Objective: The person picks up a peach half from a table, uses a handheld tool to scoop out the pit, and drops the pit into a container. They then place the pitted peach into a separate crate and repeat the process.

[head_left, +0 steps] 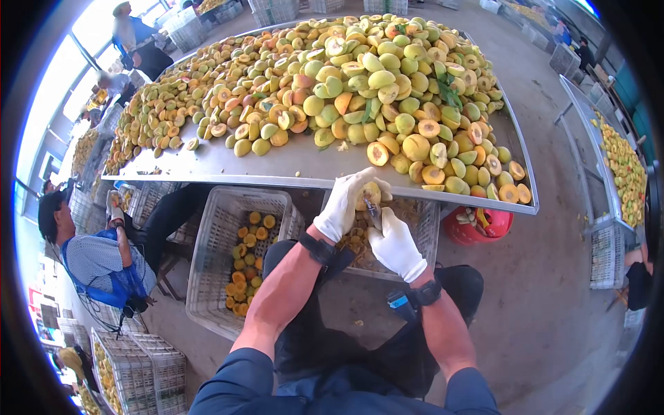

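Note:
In its white glove, my left hand (pixel 340 209) is closed around a yellow peach half (pixel 369 192) just in front of the table's near edge. My right hand (pixel 396 245), also gloved, grips a small metal pitting tool (pixel 374 210) whose tip meets the fruit; its exact shape is partly hidden. Below both hands stands a crate (pixel 430 235) with orange-brown scraps in it. Beyond them, a large heap of halved peaches (pixel 290 83) covers much of the metal table (pixel 228 163).
To the left, a pale plastic crate (pixel 200 277) holds peach halves. A red bucket (pixel 477 232) sits under the table's right end. One person (pixel 104 256) sits at the left near stacked crates (pixel 149 370). Another fruit-covered table (pixel 588 131) stands at the right.

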